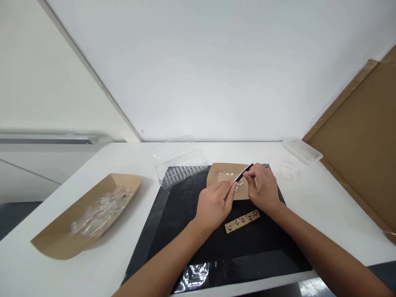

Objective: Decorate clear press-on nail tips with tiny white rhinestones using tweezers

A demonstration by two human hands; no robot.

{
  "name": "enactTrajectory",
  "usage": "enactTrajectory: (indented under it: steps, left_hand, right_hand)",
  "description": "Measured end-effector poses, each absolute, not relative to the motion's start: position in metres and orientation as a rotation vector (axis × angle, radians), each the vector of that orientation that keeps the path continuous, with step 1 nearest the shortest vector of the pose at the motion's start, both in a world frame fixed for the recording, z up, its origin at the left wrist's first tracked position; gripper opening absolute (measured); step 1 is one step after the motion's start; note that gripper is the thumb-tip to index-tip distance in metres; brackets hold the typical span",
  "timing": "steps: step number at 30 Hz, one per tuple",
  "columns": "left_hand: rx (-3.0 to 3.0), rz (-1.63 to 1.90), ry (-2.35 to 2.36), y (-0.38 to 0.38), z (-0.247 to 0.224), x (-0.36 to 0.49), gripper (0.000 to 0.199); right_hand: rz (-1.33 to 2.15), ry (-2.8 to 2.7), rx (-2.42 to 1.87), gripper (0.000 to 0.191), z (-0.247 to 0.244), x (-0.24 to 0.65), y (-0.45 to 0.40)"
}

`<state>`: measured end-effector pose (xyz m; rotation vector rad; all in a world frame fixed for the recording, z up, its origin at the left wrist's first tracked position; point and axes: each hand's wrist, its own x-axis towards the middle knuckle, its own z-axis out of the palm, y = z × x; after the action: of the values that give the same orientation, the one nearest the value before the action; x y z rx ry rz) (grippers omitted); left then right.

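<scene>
A slim black nail file (243, 173) with a pale edge slants between my hands, above a shallow brown paper tray (216, 177). My left hand (214, 204) is closed around its lower end. At the upper end, the fingers of my right hand (262, 185) pinch together on it; whether a small piece is also between them, I cannot tell. Several small white bits (237, 186) lie in the tray below. Just in front of my hands, a tan strip holder (243, 221) with several round metal studs rests on the black mat (198, 239).
A clear box (182, 168) of nail tips sits at the mat's back left, its clear lid behind. To the left, a brown paper tray (62, 235) holds a heap of clear plastic pieces (103, 210). White squares (290, 171) and a translucent container (301, 151) lie right, beside cardboard (359, 140).
</scene>
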<state>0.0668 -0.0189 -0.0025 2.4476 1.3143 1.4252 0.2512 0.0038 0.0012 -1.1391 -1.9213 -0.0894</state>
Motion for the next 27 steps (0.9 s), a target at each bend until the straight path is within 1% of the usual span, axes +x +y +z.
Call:
enactTrajectory:
  steps: [5,9,14,18,22,25,27]
  left_hand:
    - [2.422,1.463,1.286,-0.0211,0.0009,0.0665,0.023]
    - [2.417,1.455,1.292,-0.0217,0.0015,0.0664,0.025]
    - [2.371,1.469,1.29,-0.0218,0.0004,0.0675,0.025]
    - [2.353,1.489,1.271,-0.0224,0.0,0.0674,0.022]
    - [2.342,1.503,1.288,-0.0211,-0.0011,0.0669,0.02]
    - [2.347,1.516,1.305,-0.0193,-0.0016,0.0667,0.02]
    - [2.353,1.519,1.317,-0.0189,-0.0015,0.0666,0.022]
  right_hand:
    - [-0.044,-1.933,-1.099,0.02,0.0046,0.2527,0.0035]
    - [-0.081,-1.876,-1.18,0.021,0.0061,0.2557,0.0059]
    - [-0.008,-1.93,-1.138,0.021,0.0077,0.2557,0.0062]
    - [-0.05,-1.898,-1.194,0.022,0.0083,0.2563,0.0072]
    - [-0.026,-1.974,-1.101,0.023,0.0074,0.2548,0.0076]
    - [-0.071,-1.936,-1.126,0.023,0.0078,0.2527,0.0077]
    - [-0.04,-1.946,-1.131,0.023,0.0083,0.2513,0.007]
